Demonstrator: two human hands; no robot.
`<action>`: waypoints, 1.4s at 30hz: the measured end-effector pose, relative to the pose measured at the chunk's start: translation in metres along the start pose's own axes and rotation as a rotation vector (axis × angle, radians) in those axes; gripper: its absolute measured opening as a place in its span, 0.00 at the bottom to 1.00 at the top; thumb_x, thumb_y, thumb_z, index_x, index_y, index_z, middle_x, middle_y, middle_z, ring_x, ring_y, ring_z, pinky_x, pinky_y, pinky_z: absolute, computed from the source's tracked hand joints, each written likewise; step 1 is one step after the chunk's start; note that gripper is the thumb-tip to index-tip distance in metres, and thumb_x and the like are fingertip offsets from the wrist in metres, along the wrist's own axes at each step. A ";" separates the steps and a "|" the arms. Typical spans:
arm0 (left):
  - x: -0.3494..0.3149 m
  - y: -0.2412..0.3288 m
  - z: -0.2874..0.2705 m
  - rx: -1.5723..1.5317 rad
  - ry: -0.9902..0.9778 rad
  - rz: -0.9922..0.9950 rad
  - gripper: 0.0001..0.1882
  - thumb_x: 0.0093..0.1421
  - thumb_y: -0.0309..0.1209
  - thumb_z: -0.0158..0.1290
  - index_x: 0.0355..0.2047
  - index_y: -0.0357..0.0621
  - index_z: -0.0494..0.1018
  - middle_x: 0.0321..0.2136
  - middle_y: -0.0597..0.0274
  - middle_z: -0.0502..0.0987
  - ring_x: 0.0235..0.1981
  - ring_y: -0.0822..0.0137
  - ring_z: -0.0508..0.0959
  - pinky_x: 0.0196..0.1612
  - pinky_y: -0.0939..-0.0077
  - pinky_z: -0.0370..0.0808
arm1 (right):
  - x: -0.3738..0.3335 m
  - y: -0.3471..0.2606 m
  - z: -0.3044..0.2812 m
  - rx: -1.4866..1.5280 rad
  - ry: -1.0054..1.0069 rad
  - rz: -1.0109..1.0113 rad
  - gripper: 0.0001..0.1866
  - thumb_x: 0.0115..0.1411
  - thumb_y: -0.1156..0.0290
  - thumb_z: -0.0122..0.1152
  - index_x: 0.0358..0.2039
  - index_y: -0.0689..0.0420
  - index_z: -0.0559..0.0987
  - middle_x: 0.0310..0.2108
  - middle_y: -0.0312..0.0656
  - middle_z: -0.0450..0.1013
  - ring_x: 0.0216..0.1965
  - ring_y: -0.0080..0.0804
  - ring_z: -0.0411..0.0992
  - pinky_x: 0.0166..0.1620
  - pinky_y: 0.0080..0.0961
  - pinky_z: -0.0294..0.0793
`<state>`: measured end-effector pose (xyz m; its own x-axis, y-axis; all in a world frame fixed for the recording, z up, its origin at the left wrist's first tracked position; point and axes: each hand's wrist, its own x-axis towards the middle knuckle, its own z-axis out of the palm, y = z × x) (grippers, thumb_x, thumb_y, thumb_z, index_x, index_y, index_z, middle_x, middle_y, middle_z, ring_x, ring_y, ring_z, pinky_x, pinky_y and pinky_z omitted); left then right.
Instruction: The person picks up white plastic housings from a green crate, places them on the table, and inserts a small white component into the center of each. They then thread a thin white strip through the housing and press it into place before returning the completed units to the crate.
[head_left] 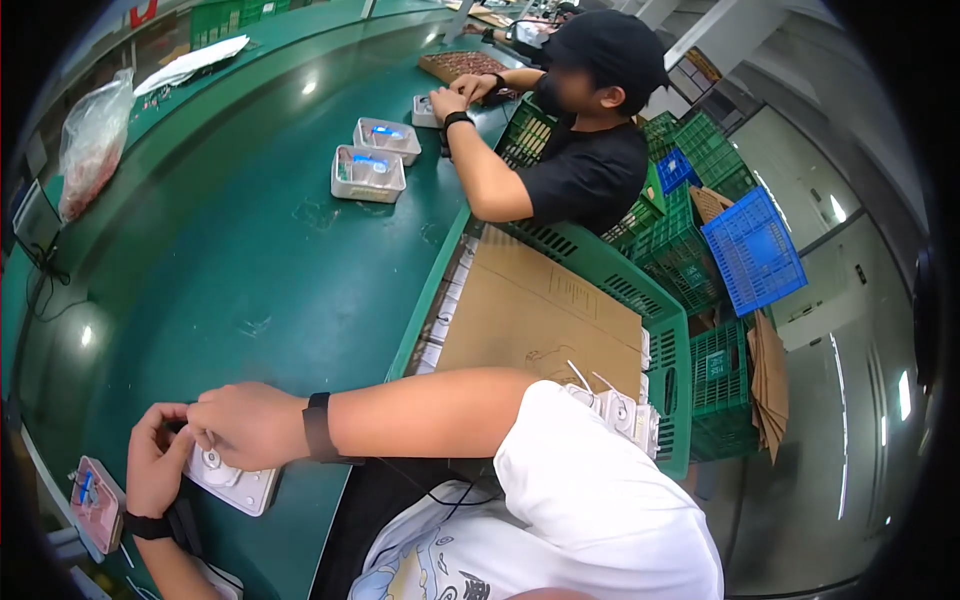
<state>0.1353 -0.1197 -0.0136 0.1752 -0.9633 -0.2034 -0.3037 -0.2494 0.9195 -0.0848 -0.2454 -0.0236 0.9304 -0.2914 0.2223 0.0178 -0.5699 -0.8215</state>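
Observation:
At the lower left, a white plastic housing (250,492) with a round part in its middle lies on the green worktable (270,270). My right hand (250,425) reaches across over it, fingers bent down and pinched together. Against its far-left edge is my left hand (155,468), with thumb and fingers curled in to meet the right fingertips. Whatever the fingertips hold is too small or hidden between them. Both wrists wear dark bands. Just left of my left hand stands a pinkish tray (97,512) with a blue item and small parts in it.
A green crate (680,400) beside my right arm holds white housings under a cardboard sheet (540,310). Farther along, a co-worker (590,130) handles a white box, near two white boxes (368,185) of parts. A plastic bag (95,140) hangs at the left edge.

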 end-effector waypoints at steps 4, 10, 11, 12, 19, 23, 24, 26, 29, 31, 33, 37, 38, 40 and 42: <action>0.000 -0.003 0.001 0.021 0.020 0.019 0.10 0.69 0.23 0.62 0.49 0.36 0.80 0.39 0.70 0.82 0.36 0.81 0.76 0.41 0.82 0.74 | 0.007 -0.002 0.002 -0.019 0.052 0.016 0.09 0.61 0.77 0.65 0.43 0.56 0.78 0.38 0.48 0.81 0.42 0.55 0.81 0.43 0.52 0.79; -0.007 -0.012 0.004 0.120 0.040 0.160 0.09 0.69 0.25 0.62 0.48 0.37 0.81 0.37 0.66 0.83 0.38 0.75 0.80 0.44 0.75 0.78 | 0.010 0.008 0.021 0.102 0.127 -0.027 0.13 0.64 0.76 0.67 0.48 0.57 0.77 0.38 0.48 0.83 0.42 0.51 0.85 0.44 0.45 0.84; -0.003 -0.014 0.007 0.140 0.043 0.206 0.09 0.68 0.26 0.62 0.47 0.38 0.81 0.38 0.65 0.84 0.39 0.73 0.81 0.45 0.73 0.79 | 0.007 0.005 0.017 0.128 0.149 -0.017 0.13 0.64 0.76 0.68 0.48 0.57 0.77 0.38 0.48 0.84 0.42 0.48 0.86 0.44 0.42 0.85; 0.002 -0.011 0.007 0.163 0.044 0.246 0.09 0.68 0.26 0.62 0.47 0.38 0.81 0.38 0.64 0.84 0.40 0.72 0.81 0.46 0.71 0.80 | 0.008 0.006 0.011 0.108 0.141 0.046 0.14 0.64 0.77 0.69 0.49 0.57 0.78 0.39 0.47 0.84 0.42 0.45 0.86 0.43 0.39 0.85; -0.017 0.030 -0.013 0.121 0.024 0.292 0.14 0.63 0.33 0.68 0.46 0.40 0.85 0.37 0.65 0.85 0.35 0.73 0.82 0.40 0.73 0.79 | 0.009 -0.014 -0.005 0.067 0.086 0.103 0.14 0.65 0.78 0.70 0.51 0.57 0.80 0.40 0.42 0.86 0.28 0.22 0.77 0.34 0.22 0.78; -0.019 0.019 -0.013 0.227 0.017 0.116 0.13 0.59 0.34 0.71 0.41 0.40 0.87 0.31 0.66 0.85 0.32 0.73 0.81 0.36 0.73 0.77 | 0.011 -0.011 -0.005 0.089 0.041 0.163 0.12 0.65 0.78 0.70 0.48 0.57 0.82 0.40 0.40 0.86 0.27 0.20 0.73 0.35 0.20 0.76; -0.019 0.019 -0.012 0.227 0.015 0.116 0.13 0.59 0.34 0.71 0.41 0.40 0.87 0.31 0.66 0.85 0.32 0.73 0.81 0.36 0.73 0.77 | 0.010 -0.010 -0.007 0.104 0.018 0.178 0.11 0.64 0.79 0.70 0.47 0.57 0.82 0.41 0.39 0.86 0.28 0.20 0.74 0.36 0.21 0.77; -0.020 0.020 -0.012 0.237 -0.007 0.097 0.11 0.61 0.33 0.71 0.37 0.38 0.86 0.28 0.68 0.83 0.30 0.77 0.79 0.36 0.77 0.76 | 0.007 -0.009 -0.010 0.116 -0.004 0.193 0.11 0.64 0.79 0.70 0.46 0.57 0.83 0.41 0.38 0.87 0.29 0.21 0.74 0.37 0.21 0.77; -0.025 0.026 -0.012 0.214 -0.039 0.052 0.10 0.62 0.32 0.71 0.34 0.37 0.85 0.26 0.68 0.83 0.29 0.79 0.78 0.35 0.78 0.75 | 0.001 -0.009 -0.014 -0.030 -0.009 0.018 0.12 0.62 0.81 0.68 0.45 0.57 0.85 0.41 0.37 0.87 0.36 0.26 0.78 0.42 0.25 0.79; -0.030 0.033 -0.014 0.160 -0.082 -0.021 0.10 0.63 0.31 0.71 0.32 0.36 0.85 0.25 0.67 0.83 0.27 0.78 0.79 0.33 0.78 0.76 | 0.002 -0.010 -0.014 -0.063 -0.026 0.002 0.12 0.61 0.81 0.67 0.46 0.57 0.86 0.41 0.37 0.87 0.38 0.29 0.78 0.43 0.27 0.80; -0.030 0.031 -0.012 0.115 -0.125 -0.041 0.10 0.62 0.32 0.70 0.32 0.35 0.85 0.25 0.65 0.84 0.27 0.77 0.80 0.33 0.77 0.77 | 0.002 -0.011 -0.014 -0.132 -0.057 -0.024 0.14 0.60 0.82 0.66 0.46 0.55 0.86 0.41 0.37 0.87 0.41 0.34 0.79 0.45 0.31 0.81; -0.027 0.028 -0.016 0.012 -0.224 -0.103 0.11 0.61 0.33 0.68 0.31 0.35 0.86 0.25 0.62 0.86 0.26 0.74 0.83 0.34 0.76 0.79 | 0.003 -0.019 -0.012 -0.233 -0.104 -0.043 0.16 0.59 0.83 0.64 0.46 0.53 0.87 0.41 0.36 0.87 0.40 0.38 0.78 0.45 0.34 0.82; -0.027 0.028 -0.017 -0.002 -0.234 -0.134 0.11 0.62 0.33 0.67 0.30 0.35 0.86 0.25 0.61 0.86 0.27 0.74 0.83 0.33 0.76 0.79 | 0.004 -0.019 -0.012 -0.233 -0.102 -0.044 0.16 0.59 0.83 0.64 0.46 0.53 0.87 0.41 0.36 0.87 0.40 0.38 0.78 0.45 0.34 0.82; -0.026 0.025 -0.019 -0.017 -0.245 -0.164 0.12 0.62 0.33 0.66 0.30 0.35 0.86 0.25 0.61 0.86 0.27 0.74 0.84 0.33 0.76 0.79 | 0.003 -0.017 -0.010 -0.258 -0.078 -0.110 0.17 0.59 0.83 0.64 0.46 0.52 0.87 0.40 0.36 0.86 0.39 0.38 0.78 0.44 0.35 0.82; -0.022 0.019 -0.023 0.018 -0.214 -0.170 0.14 0.63 0.36 0.66 0.30 0.34 0.86 0.26 0.60 0.86 0.27 0.72 0.84 0.33 0.75 0.80 | 0.002 -0.017 -0.008 -0.269 -0.065 -0.144 0.17 0.58 0.83 0.64 0.46 0.51 0.87 0.39 0.35 0.86 0.38 0.39 0.77 0.44 0.36 0.82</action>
<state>0.1477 -0.1011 0.0160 0.0233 -0.9060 -0.4225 -0.3041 -0.4090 0.8604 -0.0861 -0.2432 -0.0051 0.9470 -0.1475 0.2852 0.0621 -0.7873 -0.6134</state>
